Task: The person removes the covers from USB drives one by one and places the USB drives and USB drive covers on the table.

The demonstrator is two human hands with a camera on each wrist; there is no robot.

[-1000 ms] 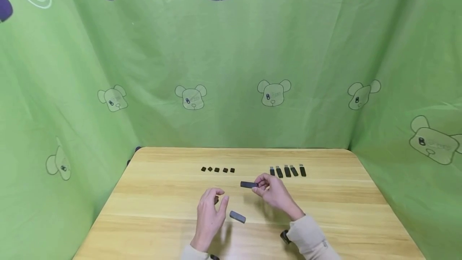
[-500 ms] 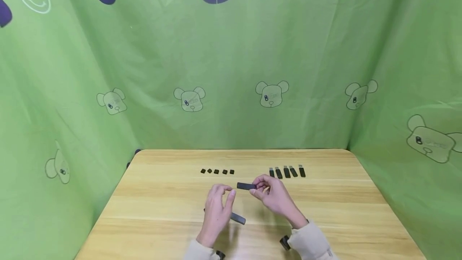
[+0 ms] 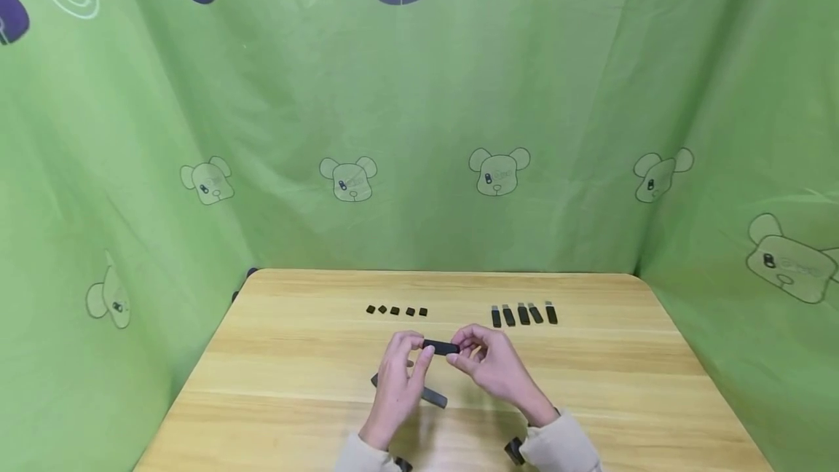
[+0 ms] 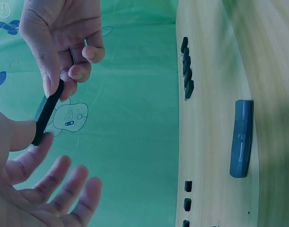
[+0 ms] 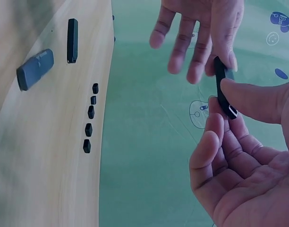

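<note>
above the table (image 3: 295, 384) both hands pinch one black usb stick (image 3: 440, 347): left hand (image 3: 401, 377) one end, fingers loose; right hand (image 3: 491, 363) the other, plug hidden.

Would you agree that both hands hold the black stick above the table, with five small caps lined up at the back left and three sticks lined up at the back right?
Not quite: the row at the back right has five sticks, not three, as the head view shows. The rest stands: the left hand and right hand hold the black stick above the table, with five small caps at the back left.
</note>
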